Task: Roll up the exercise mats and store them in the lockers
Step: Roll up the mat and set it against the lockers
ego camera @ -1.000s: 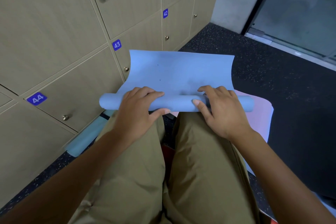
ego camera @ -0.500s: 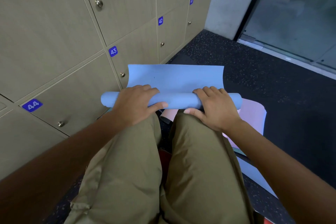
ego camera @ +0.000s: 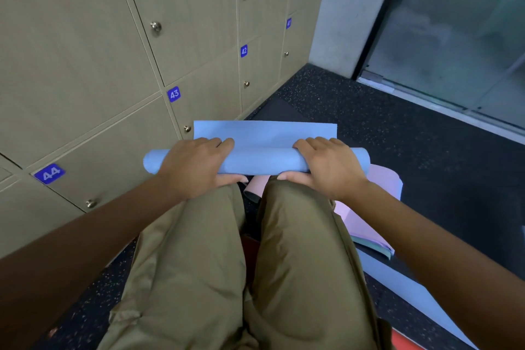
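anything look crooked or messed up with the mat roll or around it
The blue mat roll looks even under the left hand and right hand, with a short flat strip left. The one untidy spot is the pink mat behind the right knee, lying loosely curled rather than rolled. No damage shows.

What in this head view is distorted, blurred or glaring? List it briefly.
Head view: wide-angle lens bows the locker seams; soft, even light, no harsh glare; the frosted glass door looks hazy; both hands on the blue mat are sharp; the near forearms are dim.
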A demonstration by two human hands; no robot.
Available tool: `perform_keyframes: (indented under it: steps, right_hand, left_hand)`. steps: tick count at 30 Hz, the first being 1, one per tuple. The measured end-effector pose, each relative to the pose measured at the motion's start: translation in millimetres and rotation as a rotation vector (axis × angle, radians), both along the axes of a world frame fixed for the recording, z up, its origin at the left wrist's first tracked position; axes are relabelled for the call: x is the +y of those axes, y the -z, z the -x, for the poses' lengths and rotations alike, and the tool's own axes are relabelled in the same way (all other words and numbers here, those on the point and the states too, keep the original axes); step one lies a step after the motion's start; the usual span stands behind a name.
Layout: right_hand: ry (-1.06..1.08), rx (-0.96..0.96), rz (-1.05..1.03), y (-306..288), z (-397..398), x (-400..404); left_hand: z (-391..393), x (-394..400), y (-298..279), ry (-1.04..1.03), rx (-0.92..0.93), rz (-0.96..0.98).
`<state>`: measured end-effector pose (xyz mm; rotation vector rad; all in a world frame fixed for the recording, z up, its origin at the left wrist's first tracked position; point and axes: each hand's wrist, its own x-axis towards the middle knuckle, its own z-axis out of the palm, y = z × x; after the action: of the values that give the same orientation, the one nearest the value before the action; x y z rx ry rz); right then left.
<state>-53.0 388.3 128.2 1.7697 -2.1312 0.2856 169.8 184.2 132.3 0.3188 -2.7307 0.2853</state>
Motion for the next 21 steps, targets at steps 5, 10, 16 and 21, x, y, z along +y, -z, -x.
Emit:
perform_keyframes:
  steps: [5, 10, 16, 21]
  right_hand:
    - [-0.026, 0.016, 0.079, -19.4, -43.1, 37.0]
    - [-0.032, -0.013, 0.093, -29.5, -92.4, 79.5]
    - [-0.045, -0.051, 0.059, -42.2, -140.3, 131.5]
    - [-0.034, -0.044, 0.050, -45.6, -173.2, 169.2]
  left_hand:
    - [-47.3, 34.7, -16.1, -0.012, 0.055, -0.071]
    - [-90.2, 79.1, -33.0, -0.020, 0.085, -0.125]
    - [-135.3, 132.3, -41.9, -0.023, 0.077, -0.244]
    - [-167.1, 165.1, -41.4, -0.017, 0.062, -0.353]
